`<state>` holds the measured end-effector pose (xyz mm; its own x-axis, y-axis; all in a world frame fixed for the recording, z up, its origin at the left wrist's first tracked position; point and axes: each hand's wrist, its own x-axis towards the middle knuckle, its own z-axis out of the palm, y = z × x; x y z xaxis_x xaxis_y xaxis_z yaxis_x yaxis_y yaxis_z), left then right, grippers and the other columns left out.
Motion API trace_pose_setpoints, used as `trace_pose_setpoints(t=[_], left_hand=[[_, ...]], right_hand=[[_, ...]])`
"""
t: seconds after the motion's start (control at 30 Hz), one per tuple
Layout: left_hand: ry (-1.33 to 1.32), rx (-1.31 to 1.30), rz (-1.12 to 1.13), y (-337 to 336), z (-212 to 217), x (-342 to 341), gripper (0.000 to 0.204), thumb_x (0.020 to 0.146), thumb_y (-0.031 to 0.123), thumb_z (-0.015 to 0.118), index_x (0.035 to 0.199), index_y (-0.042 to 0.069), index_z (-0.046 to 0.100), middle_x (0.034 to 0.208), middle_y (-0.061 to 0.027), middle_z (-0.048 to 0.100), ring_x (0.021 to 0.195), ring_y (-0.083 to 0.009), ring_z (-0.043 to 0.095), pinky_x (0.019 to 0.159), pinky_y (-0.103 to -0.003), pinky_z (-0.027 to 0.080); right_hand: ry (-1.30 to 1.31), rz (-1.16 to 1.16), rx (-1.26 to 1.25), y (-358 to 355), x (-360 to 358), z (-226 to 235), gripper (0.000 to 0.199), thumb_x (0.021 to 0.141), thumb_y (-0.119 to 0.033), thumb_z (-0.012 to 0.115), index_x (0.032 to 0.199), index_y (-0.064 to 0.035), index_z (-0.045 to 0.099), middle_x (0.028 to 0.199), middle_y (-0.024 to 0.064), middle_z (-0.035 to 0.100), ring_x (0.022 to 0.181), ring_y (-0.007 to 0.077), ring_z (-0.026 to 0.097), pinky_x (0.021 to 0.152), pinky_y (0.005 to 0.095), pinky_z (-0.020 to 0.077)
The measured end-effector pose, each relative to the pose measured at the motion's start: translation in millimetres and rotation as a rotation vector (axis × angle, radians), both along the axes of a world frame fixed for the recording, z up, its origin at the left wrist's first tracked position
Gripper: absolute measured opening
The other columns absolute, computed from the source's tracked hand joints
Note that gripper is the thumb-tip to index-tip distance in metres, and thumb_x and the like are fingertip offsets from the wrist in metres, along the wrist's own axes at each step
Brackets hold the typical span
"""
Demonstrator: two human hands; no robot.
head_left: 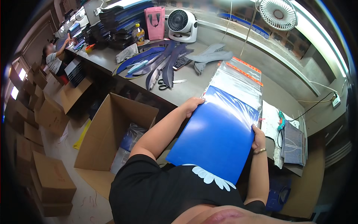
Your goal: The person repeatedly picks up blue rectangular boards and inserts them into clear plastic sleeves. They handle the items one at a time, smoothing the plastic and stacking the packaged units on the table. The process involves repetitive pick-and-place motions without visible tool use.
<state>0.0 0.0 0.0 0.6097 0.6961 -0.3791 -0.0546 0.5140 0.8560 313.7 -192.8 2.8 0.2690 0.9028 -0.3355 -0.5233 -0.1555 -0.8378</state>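
A large flat blue sheet [216, 138] lies tilted between my body and the table, its far end inside a clear plastic zip bag [238, 84] with an orange seal strip. My left hand [193, 104] grips the left edge of the bag's mouth over the sheet. My right hand [258, 138], with a gold bracelet at the wrist, holds the sheet's right edge near the bag opening. The bag lies flat on the grey worktable [186, 93].
Dark blue curved cut-outs [164, 61], scissors [166, 84], a white fan [181, 24], a pink bag [154, 22] and a bottle [139, 34] lie on the table. An open cardboard box [112, 130] stands on the floor left; stacked boxes [44, 175] further left. Another person [54, 56] works far left.
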Motion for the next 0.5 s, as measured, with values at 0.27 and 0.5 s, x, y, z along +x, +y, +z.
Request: trace_pose_setpoints(t=[0.27, 0.5], left_hand=[[-0.114, -0.052, -0.092, -25, 12, -12, 0.030, 0.094, 0.024, 0.050, 0.105, -0.002, 0.061, 0.094, -0.0109, 0.067, 0.080, -0.0159, 0.066, 0.070, -0.030, 0.054], [0.017, 0.014, -0.065, -61, 25, -27, 0.033, 0.093, 0.029, 0.054, 0.101, -0.002, 0.061, 0.091, -0.0078, 0.065, 0.075, -0.0131, 0.063, 0.069, -0.028, 0.052]], right_hand=[[-0.064, -0.002, 0.031, -43, -26, 11, 0.025, 0.092, -0.010, 0.050, 0.111, 0.0041, 0.055, 0.104, 0.0117, 0.062, 0.090, 0.0182, 0.062, 0.078, 0.0286, 0.0511], [-0.044, 0.023, -0.024, -68, -38, 3, 0.025, 0.091, -0.016, 0.057, 0.108, 0.0016, 0.057, 0.094, 0.0061, 0.064, 0.079, 0.0107, 0.061, 0.070, 0.0237, 0.0508]])
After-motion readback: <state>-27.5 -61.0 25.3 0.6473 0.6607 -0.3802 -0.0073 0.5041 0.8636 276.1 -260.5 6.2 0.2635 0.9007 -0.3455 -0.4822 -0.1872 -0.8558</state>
